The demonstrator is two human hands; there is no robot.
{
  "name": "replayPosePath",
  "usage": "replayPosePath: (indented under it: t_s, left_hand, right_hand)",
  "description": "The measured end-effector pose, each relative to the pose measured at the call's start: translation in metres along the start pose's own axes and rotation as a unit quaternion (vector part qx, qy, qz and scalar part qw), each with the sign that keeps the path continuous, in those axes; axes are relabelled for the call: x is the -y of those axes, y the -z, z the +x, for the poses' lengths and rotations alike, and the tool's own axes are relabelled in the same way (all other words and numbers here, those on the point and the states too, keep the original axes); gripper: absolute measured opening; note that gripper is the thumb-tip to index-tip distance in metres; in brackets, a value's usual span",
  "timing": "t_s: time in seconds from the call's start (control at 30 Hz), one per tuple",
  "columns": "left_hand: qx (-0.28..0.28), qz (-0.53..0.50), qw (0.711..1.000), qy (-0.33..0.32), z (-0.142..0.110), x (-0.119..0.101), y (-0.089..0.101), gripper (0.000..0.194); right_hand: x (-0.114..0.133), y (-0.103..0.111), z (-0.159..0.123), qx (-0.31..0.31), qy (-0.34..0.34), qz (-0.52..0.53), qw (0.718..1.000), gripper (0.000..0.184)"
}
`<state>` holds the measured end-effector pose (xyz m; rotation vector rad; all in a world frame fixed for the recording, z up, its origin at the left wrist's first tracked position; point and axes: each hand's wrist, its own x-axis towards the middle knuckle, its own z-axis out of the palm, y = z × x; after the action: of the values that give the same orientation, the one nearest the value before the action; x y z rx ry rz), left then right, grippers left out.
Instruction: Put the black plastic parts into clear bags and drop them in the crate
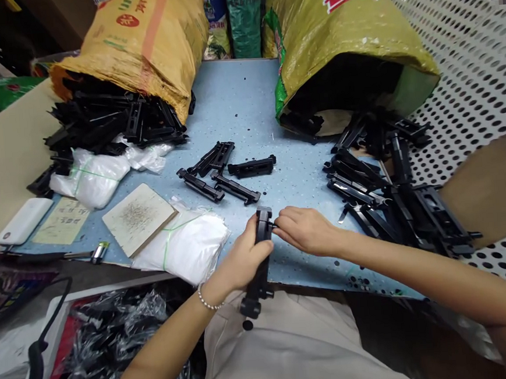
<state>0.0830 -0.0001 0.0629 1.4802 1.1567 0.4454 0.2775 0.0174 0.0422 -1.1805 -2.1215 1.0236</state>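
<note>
My left hand point(245, 257) is wrapped round a long black plastic bracket point(260, 276), held upright at the table's near edge. A small knob sticks out of the bracket's right side near its top, and the fingers of my right hand point(306, 229) are pinched on it. Just beyond my hands, several similar black plastic pieces point(251, 167) lie loosely on the blue table point(246, 108). More of them form a heap point(366, 186) to the right of my right hand.
An orange woven sack point(157, 39) spills black parts at the back left. A yellow-green sack point(345, 24) opens at the back right, beside a white perforated wall point(464, 33). Left are clear plastic bags point(191, 241), a square board point(139, 216) and a white device point(24, 221).
</note>
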Motion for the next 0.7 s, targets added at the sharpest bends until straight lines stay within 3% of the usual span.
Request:
replayPosePath:
  t_s: [0.07,0.13,0.17,0.23,0.33,0.4,0.47,0.6,0.67,0.7]
  left_hand:
    - [-0.048,0.040,0.998,-0.023,-0.003,0.004,-0.004,0.075]
    - [-0.053,0.046,0.997,-0.040,-0.003,0.009,-0.005,0.078]
    - [-0.041,0.035,0.998,-0.040,-0.003,0.011,-0.004,0.075]
    - [-0.017,0.004,0.999,-0.027,-0.002,0.014,-0.001,0.068]
    - [0.000,-0.031,1.000,-0.004,0.000,0.012,0.004,0.056]
    - [-0.001,-0.031,1.000,0.004,0.001,0.009,0.003,0.054]
    - [-0.017,-0.018,1.000,-0.001,0.001,0.007,0.001,0.057]
    - [-0.050,-0.026,0.998,-0.026,0.005,0.010,0.000,0.060]
    - [-0.071,-0.048,0.996,-0.018,0.010,0.013,0.004,0.056]
    - [-0.084,-0.060,0.995,-0.011,0.012,0.015,0.007,0.054]
  right_hand:
    - [0.000,-0.008,-0.002,0.028,-0.081,0.143,0.986,0.060]
    - [0.000,-0.010,-0.004,0.081,-0.137,0.226,0.961,0.066]
    - [-0.001,-0.009,-0.005,0.095,-0.148,0.225,0.958,0.064]
    - [-0.001,-0.002,-0.006,0.074,-0.128,0.143,0.979,0.053]
    - [-0.001,0.006,-0.004,-0.001,-0.009,-0.054,0.999,0.041]
    - [-0.001,0.005,-0.001,-0.008,-0.002,-0.040,0.999,0.045]
    - [-0.002,0.000,0.003,0.003,-0.053,0.041,0.998,0.055]
    - [0.000,-0.006,0.005,0.077,-0.166,0.174,0.968,0.064]
    - [0.006,-0.007,-0.001,0.090,-0.145,0.123,0.978,0.058]
    - [0.010,-0.009,-0.006,0.085,-0.096,0.057,0.990,0.055]
